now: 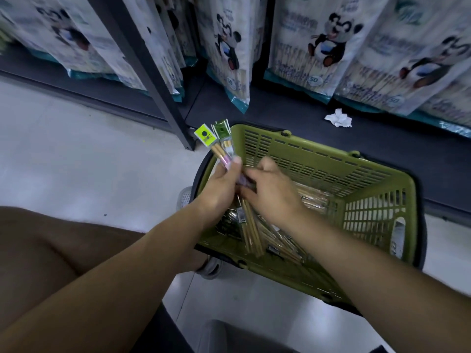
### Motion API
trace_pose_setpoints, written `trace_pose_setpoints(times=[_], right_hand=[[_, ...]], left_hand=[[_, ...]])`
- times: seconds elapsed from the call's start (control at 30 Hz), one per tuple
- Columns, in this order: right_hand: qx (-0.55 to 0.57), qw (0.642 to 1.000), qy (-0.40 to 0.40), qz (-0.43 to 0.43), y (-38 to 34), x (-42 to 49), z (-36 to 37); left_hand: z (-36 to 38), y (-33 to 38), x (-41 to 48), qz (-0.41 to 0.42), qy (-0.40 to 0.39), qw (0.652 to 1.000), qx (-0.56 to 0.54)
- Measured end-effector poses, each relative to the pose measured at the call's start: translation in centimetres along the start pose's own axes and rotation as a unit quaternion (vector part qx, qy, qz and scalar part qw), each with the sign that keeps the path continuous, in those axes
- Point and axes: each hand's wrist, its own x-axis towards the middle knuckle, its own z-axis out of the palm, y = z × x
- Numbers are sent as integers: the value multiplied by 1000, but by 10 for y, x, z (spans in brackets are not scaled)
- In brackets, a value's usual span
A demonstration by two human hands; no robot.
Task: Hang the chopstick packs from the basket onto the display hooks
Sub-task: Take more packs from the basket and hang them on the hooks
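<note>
Two bare forearms (127, 263) stretch from the bottom edge over a green basket (318, 154) standing on the pale floor (63, 149). The left hand (221, 187) has its grip clenched round a bundle of chopstick packs (219, 146), whose card tops fan up past the basket's far-left corner. The right hand (274, 192) meets the bundle's lower end with curled fingers, but blur hides whether that grip holds anything. Loose packs (252, 230) lie in the basket. Panda bags (229, 47) hang behind.
</note>
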Motion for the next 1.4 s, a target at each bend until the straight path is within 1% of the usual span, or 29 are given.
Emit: trace_pose_setpoints(times=[0.03,0.07,0.1,0.17,0.23,0.27,0.33,0.4,0.47,0.57,0.7,0.83,1.03,1.2,1.3,1.4], right_hand=[[-9,1000,-9,-7,0,-1,0],[10,1000,-17,-8,2,0,1],[57,998,-23,-1,5,1,2],[156,987,-10,39,18,4,6],[183,978,18,94,43,8,14],[171,978,15,121,59,9,19],[115,978,-35,169,92,9,32],[40,976,-102,190,118,6,47],[4,971,-142,194,132,5,60],[-9,966,-169,198,142,11,74],[-76,963,-170,195,145,22,86],[-140,952,-185,197,147,31,87],[-169,959,-161,160,149,26,82],[-143,969,-128,158,148,25,67],[-92,979,-98,154,138,24,51],[17,985,-71,154,119,23,33]], left_hand=[[-1,0,0,6,-1,1000,-2],[-2,0,1,11,6,1000,-9],[-3,1,1,11,16,1000,-19],[-10,5,4,14,36,999,-20],[-18,9,6,26,42,999,-15],[-22,10,6,35,43,998,-13],[-26,10,7,55,45,997,3],[-26,8,7,65,42,997,9],[-25,5,8,68,39,997,5],[-24,3,9,69,39,997,-4],[-25,-1,13,69,36,997,2],[-25,-4,17,67,34,997,13],[-27,-7,21,59,36,997,24],[-27,-8,21,59,35,997,21],[-26,-6,20,46,34,998,20],[-26,-5,19,27,30,999,16]])
